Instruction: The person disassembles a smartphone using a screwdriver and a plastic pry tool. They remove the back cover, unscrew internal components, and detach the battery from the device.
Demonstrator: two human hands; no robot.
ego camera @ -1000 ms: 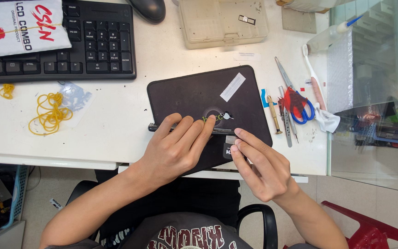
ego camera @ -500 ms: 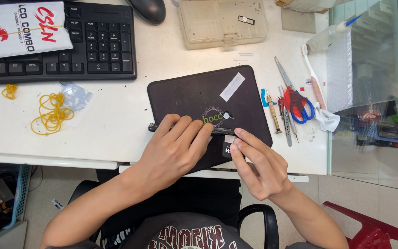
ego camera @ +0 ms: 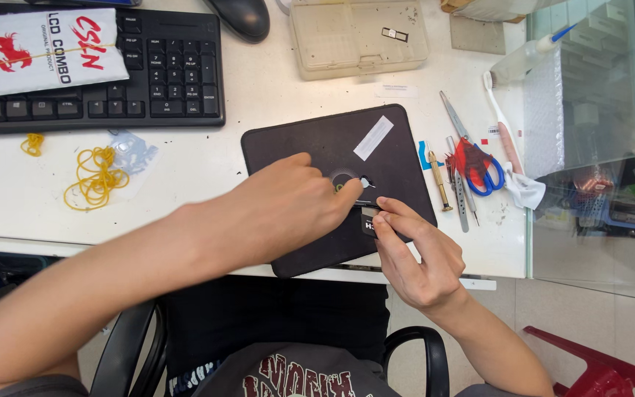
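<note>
centre frame: left hand (ego camera: 288, 209) pinches slim tool (ego camera: 361, 202) lying horizontal on black mat (ego camera: 310, 140); right hand (ego camera: 413, 250) grips small dark part (ego camera: 370, 220) just below it.

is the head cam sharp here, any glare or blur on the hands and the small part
Head view: lit evenly, with soft shadows under the left hand and right hand on the black mat. Both hands look sharp, but the small part under the fingertips is too tiny to resolve. Glare shows only on the glass case.
</note>
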